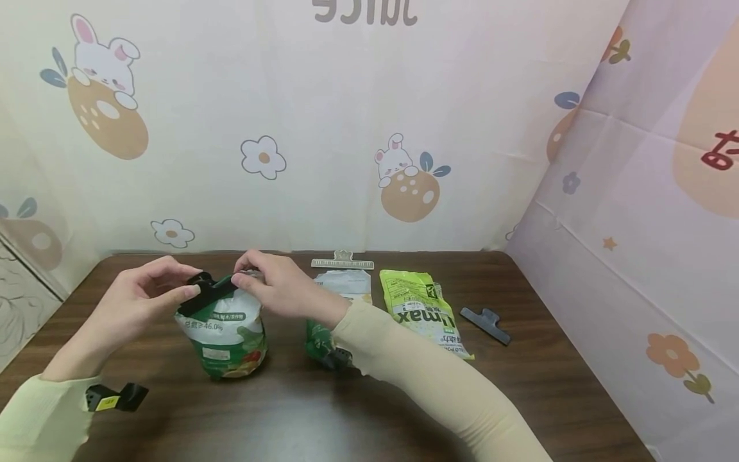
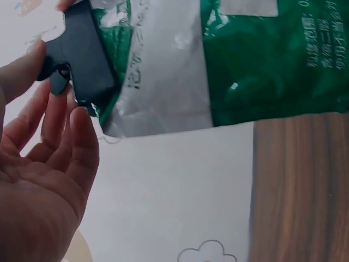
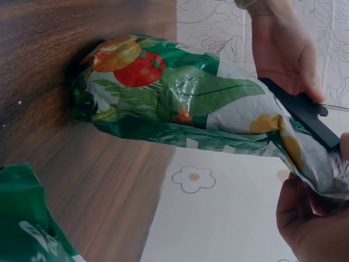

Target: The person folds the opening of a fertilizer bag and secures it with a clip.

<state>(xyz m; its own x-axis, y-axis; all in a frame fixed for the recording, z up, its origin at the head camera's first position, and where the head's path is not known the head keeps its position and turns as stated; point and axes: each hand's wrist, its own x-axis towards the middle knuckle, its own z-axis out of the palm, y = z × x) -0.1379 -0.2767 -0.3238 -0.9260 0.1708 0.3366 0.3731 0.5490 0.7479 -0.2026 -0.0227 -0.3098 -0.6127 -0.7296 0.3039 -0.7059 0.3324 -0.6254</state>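
One clip (image 1: 205, 298), left of the frame's centre, is pinched by the left hand (image 1: 138, 292); the right hand (image 1: 284, 283) grips the bag (image 1: 233, 343) near its top. Clipping seems underway; next calls for steadiness.

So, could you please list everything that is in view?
table: 1, dark brown, below
backdrop: 1, pale patterned, behind table
side panel: 1, white, left of table
front bag: 1, green-white, upright on table
black clip: 1, black, on front bag
second bag: 1, white-green, partly hidden, right of front bag
packet: 1, yellow-green, right of second bag
pale clip: 1, whitish, beyond second bag
grey clip: 1, grey, right of packet
wrist cameras: 2, black, at sleeves
sleeves: 2, pale, on both arms
left grip: 1, bare, pinching black clip
right grip: 1, bare, gripping front bag
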